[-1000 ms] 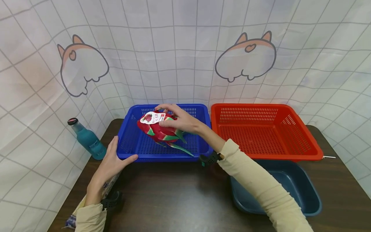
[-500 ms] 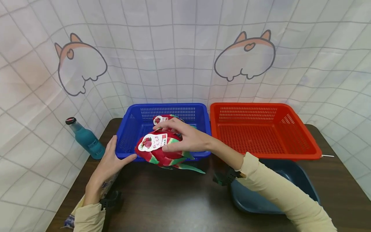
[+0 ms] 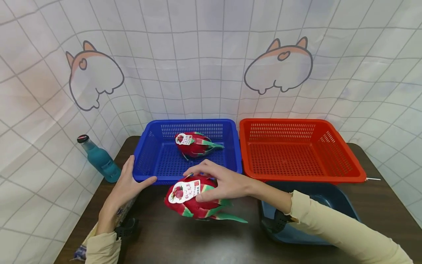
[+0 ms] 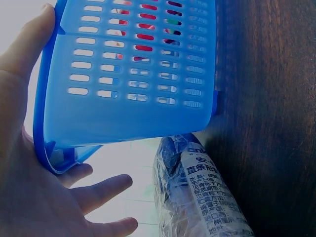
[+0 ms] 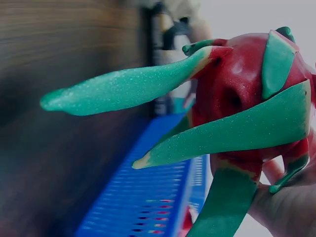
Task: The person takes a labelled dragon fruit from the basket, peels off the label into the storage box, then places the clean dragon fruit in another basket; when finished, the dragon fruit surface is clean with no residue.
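Note:
My right hand [image 3: 224, 183] grips a red dragon fruit [image 3: 184, 211] with green leaf tips and a white label, above the table in front of the blue basket [image 3: 158, 182]. In the right wrist view, its long green leaves [image 5: 128, 89] and red skin [image 5: 237, 98] show close up. A second dragon fruit [image 3: 194, 148] lies inside the blue basket. My left hand [image 3: 126, 187] rests at that basket's front left corner. Seen from the left wrist, the basket's rim [image 4: 42, 123] sits between the thumb and the extended fingers [image 4: 103, 192].
To the right of the blue basket stands a red basket [image 3: 287, 178]. A dark blue tray [image 3: 346, 234] lies before it, partly behind the right arm. A teal bottle [image 3: 103, 163] stands at the left edge. Near the left wrist is a clear-wrapped packet [image 4: 202, 197] with printed text.
My right hand has lifted the dragon fruit out of the blue basket and brought it nearer, over the table. The other dragon fruit has come into sight. The left hand has stayed put.

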A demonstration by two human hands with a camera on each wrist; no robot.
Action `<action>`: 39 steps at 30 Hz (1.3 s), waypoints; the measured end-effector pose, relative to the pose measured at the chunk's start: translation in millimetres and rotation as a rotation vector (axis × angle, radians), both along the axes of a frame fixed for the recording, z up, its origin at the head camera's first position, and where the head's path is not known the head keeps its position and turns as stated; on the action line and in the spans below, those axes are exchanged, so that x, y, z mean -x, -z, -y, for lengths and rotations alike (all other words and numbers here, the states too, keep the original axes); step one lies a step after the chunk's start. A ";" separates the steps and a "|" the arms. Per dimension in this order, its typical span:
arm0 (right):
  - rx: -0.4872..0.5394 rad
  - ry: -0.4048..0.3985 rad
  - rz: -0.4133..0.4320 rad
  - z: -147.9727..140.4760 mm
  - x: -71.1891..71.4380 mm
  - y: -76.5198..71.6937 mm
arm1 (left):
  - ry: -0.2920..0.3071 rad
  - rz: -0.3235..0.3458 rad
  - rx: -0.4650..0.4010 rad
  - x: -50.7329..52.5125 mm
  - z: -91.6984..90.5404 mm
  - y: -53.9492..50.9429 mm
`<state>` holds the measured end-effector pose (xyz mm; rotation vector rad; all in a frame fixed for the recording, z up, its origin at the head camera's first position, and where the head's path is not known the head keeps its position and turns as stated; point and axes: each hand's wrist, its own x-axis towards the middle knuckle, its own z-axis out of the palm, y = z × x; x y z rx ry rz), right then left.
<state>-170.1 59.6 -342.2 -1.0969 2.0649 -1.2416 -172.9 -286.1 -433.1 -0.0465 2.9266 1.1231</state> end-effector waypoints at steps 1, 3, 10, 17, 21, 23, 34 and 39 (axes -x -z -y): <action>-0.008 -0.001 0.008 -1.1 -1.3 3.6 | -0.001 0.000 0.002 0.1 0.0 0.2; -0.022 0.000 0.022 -2.8 -3.1 10.5 | -0.001 0.000 0.005 0.2 0.3 0.4; -0.093 0.006 0.063 -6.1 -7.3 32.0 | -0.001 0.002 0.004 -1.0 1.3 2.3; -0.171 -0.040 0.082 -4.6 -11.2 55.5 | -0.001 0.002 0.003 -2.6 2.6 5.6; -0.216 -0.043 0.082 -3.7 -9.5 63.4 | 0.001 0.004 -0.003 -3.1 2.4 4.5; -0.234 -0.039 0.074 -3.6 -8.2 66.1 | 0.003 0.007 -0.003 -3.0 1.9 3.8; -0.295 0.001 0.040 -9.0 3.6 77.4 | 0.013 0.010 -0.012 -1.7 1.6 1.7; -0.294 -0.001 0.044 -12.0 8.0 80.7 | 0.012 0.010 -0.009 -0.7 2.6 0.9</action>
